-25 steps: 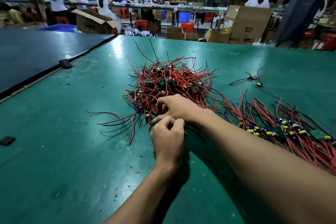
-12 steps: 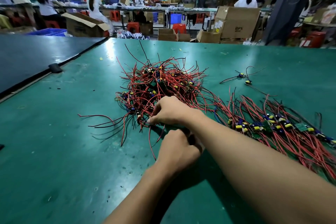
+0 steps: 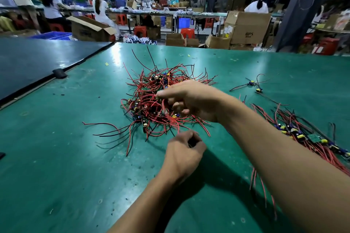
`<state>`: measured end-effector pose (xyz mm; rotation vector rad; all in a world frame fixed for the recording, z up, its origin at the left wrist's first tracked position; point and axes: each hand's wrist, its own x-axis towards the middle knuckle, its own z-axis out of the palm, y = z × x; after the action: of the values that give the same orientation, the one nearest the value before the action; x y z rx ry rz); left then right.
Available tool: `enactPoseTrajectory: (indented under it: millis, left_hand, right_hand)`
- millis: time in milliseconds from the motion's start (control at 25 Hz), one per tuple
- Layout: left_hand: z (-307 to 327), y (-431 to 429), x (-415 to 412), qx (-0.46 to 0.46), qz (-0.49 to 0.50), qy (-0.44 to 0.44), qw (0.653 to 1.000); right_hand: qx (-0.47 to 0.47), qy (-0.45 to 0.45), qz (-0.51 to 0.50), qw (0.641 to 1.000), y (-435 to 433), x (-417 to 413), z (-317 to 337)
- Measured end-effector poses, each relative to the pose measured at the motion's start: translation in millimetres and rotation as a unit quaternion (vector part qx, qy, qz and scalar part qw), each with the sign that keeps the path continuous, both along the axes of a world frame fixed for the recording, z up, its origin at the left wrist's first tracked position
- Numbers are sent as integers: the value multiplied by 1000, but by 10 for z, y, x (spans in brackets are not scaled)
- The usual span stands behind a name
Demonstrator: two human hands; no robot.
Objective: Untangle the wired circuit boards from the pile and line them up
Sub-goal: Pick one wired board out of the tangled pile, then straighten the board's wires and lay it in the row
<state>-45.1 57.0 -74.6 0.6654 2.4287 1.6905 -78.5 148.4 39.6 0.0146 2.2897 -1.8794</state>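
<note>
Head view. The tangled pile [image 3: 147, 104] of wired circuit boards lies at mid-table on the green table [image 3: 56, 157], red and black leads splaying toward you. Your right hand [image 3: 191, 100], blurred, sits over the pile's right side; its fingers curl in among the red wires [image 3: 149, 97] and pinch several strands. Your left hand [image 3: 184, 154] is just nearer you than the pile, its fingers clenched around a small dark piece [image 3: 191, 143]; you cannot tell what that piece is. At the right, beyond your right forearm, sorted boards [image 3: 303, 135] lie side by side in a row, their leads running toward you. Two stray boards [image 3: 253, 83] lie apart, farther back on the right. A dark mat [image 3: 28, 62] adjoins the table's left edge; cardboard boxes [image 3: 246, 26] stand behind.
</note>
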Motion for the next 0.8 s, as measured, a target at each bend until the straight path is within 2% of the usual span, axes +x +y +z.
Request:
enactPoseTrajectory:
  millis: [80,160,240,360,440,560,800]
  left_hand:
    - [-8,-5,3,12,6,-17,1000]
    - [-13,-11,-6,20,10,-35,999]
    - [3,-39,-32,87,21,-75,993]
    - [72,-59,-55,240,15,-164,957]
    - [133,-48,-42,281,7,-211,936]
    - [190,-25,10,275,-37,-266,923]
    - [196,5,189,244,-147,-248,926]
  right_hand:
    - [-142,40,25,989,125,187,188]
    - [-211,79,19,974,253,369,236]
    - [-227,92,-17,970,354,537,119]
    - [-243,63,-93,964,444,791,-262]
    - [-275,41,-137,951,487,948,-523]
    - [-299,16,-185,936,558,1111,-781]
    - [-313,40,-238,919,562,1086,-912]
